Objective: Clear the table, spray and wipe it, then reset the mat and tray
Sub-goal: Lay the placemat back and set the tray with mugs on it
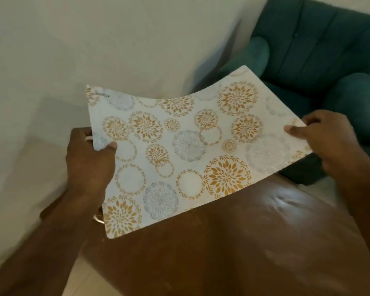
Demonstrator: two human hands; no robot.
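A white mat printed with gold and grey flower circles hangs in the air above the far part of a dark brown table. My left hand grips the mat's left edge, thumb on top. My right hand pinches its right edge. The mat sags a little in the middle between the hands. A small bit of something pale and shiny shows under the mat's lower left edge, near my left wrist; I cannot tell what it is.
A green upholstered armchair stands beyond the table at the upper right. A plain white wall runs along the left and back. Pale floor shows at the lower left beside the table.
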